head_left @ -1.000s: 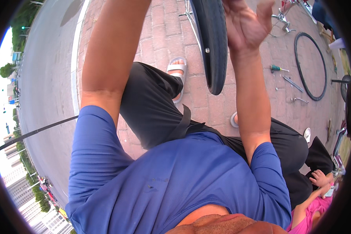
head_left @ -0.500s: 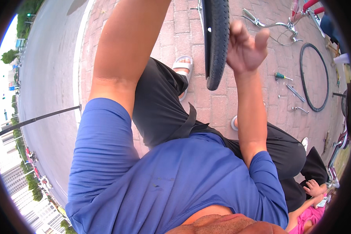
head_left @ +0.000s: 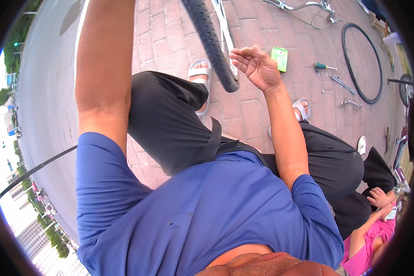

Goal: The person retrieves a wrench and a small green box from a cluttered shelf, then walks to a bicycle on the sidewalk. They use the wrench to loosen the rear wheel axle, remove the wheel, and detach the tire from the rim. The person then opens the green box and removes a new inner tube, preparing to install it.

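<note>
A bicycle wheel with a black knobbly tyre (head_left: 210,43) stands tilted in front of me, its top cut off by the upper edge. A pale strip shows along the wheel's right side. My right hand (head_left: 258,69) is just right of the wheel's lower end. Its fingers are stretched out toward the wheel, with nothing in them. Whether the fingertips touch the wheel, I cannot tell. My left arm (head_left: 106,60) reaches up past the upper edge, so the left hand is out of view.
On the brick paving lie a green packet (head_left: 279,59), a green-handled screwdriver (head_left: 324,66), a metal rod-like tool (head_left: 342,84), a small wrench (head_left: 351,103) and a loose black tyre (head_left: 349,60). Handlebars (head_left: 303,9) lie beyond. Another person's hand (head_left: 379,197) shows at lower right.
The wheel has gone from nearly upright to slanting, and its lower end lies further left. My right hand has moved left and lower, its fingers now stretched out. The green packet has come into view.
</note>
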